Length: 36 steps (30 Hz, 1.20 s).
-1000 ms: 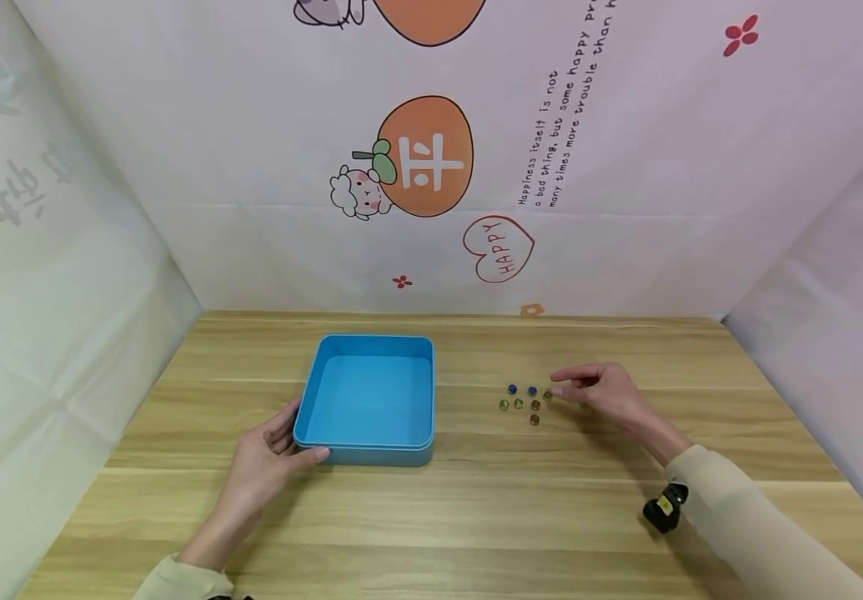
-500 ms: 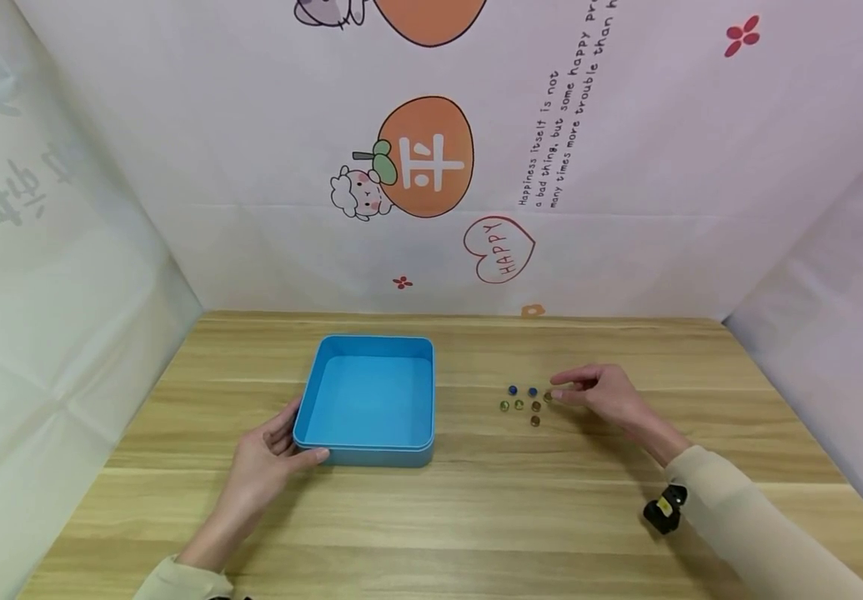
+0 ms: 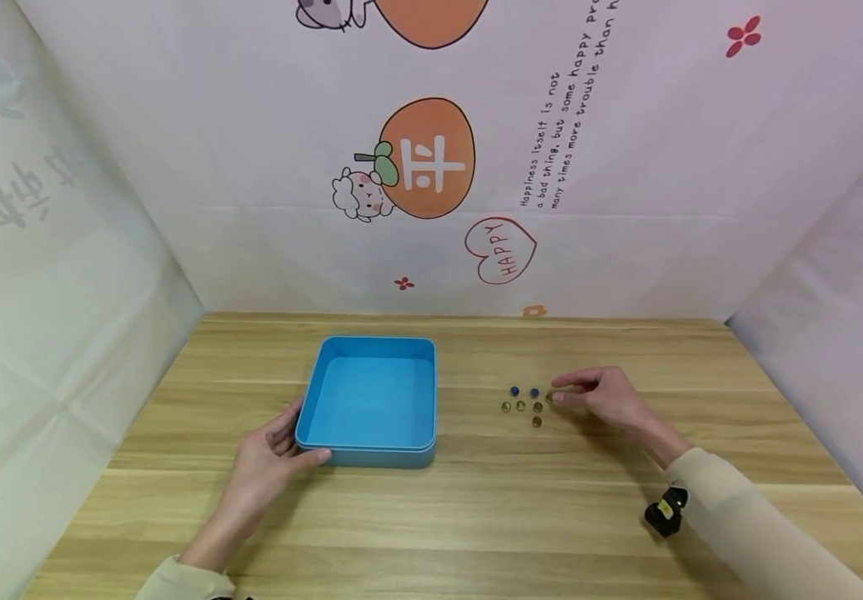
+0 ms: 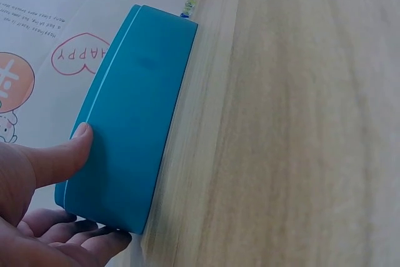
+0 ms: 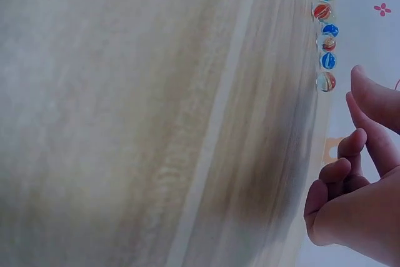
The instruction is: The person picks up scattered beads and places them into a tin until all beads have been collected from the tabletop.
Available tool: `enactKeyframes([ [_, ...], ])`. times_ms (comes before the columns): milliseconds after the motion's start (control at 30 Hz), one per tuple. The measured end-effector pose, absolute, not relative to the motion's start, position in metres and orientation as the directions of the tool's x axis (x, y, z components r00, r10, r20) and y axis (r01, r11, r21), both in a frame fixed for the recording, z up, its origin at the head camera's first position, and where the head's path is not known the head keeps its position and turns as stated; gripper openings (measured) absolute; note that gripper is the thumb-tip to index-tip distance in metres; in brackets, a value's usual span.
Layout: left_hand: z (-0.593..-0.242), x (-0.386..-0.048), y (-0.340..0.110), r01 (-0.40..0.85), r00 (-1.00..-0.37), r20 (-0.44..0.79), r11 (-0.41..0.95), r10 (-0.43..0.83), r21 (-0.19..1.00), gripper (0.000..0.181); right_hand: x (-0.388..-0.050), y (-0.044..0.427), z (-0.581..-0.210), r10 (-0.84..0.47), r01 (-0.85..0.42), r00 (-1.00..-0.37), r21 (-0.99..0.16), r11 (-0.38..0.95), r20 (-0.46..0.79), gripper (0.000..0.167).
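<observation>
A square blue plastic box (image 3: 371, 400), with its top uncovered and nothing in it, stands on the table. At its near left corner my left hand (image 3: 262, 462) grips it, thumb on the front wall and fingers by the left side, as the left wrist view also shows. To the right of the box lie several glass marbles (image 3: 537, 407), some blue, some green, some reddish brown. Just right of them is my right hand (image 3: 607, 396), thumb and forefinger stretched toward the rightmost marble (image 5: 326, 82). In the right wrist view a gap shows between that marble and the thumb; the other fingers are bent, holding nothing.
The wood-grain table (image 3: 431, 525) runs back to a white printed cloth (image 3: 266, 250) that hangs along the back and both sides. A black wrist camera (image 3: 665, 512) is strapped at the right sleeve.
Both hands, the box and the marbles keep almost the same places. The whole head view has shifted very slightly.
</observation>
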<state>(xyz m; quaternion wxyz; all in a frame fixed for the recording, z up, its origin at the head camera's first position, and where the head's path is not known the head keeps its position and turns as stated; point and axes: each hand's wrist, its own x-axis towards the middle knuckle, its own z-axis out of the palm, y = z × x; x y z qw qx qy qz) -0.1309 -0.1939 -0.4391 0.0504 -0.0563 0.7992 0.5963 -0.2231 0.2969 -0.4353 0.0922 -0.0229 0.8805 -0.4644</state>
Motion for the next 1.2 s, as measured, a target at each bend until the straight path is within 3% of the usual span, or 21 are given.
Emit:
enactKeyframes([
  [1200,-0.4401,-0.1316,-0.1946,-0.140,-0.990,-0.137,0.286,-0.029,0.948,0.094,-0.2271,0.2913,-0.4422,-0.119,0.001,-0.988,-0.762,0.647,-0.102,0.025],
])
